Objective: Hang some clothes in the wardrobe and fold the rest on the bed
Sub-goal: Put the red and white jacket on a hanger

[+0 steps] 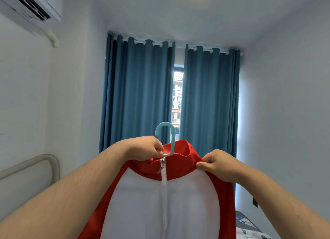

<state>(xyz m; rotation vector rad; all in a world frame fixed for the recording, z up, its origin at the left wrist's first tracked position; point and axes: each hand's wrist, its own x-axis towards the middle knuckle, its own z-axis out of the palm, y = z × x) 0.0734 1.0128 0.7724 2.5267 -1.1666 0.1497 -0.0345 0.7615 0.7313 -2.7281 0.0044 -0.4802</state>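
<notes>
The jacket point(178, 194) hangs in the front middle, held up before the curtains point(139, 96); the hanger point(167, 137) sits inside its collar, with the hook standing above it; the left hand point(142, 149) pinches the collar at the top of the zip point(163, 167), left of the hook; the right hand point(217, 164) pinches the collar's right end; behind, the window point(177, 96) shows in the gap between the curtains; the air conditioner point(30, 5) is on the left wall, high up; the headboard point(26, 178) is low on the left; the bed point(250, 226) is low on the right.

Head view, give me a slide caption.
Both hands hold a red-and-white jacket on a teal hanger.
</notes>
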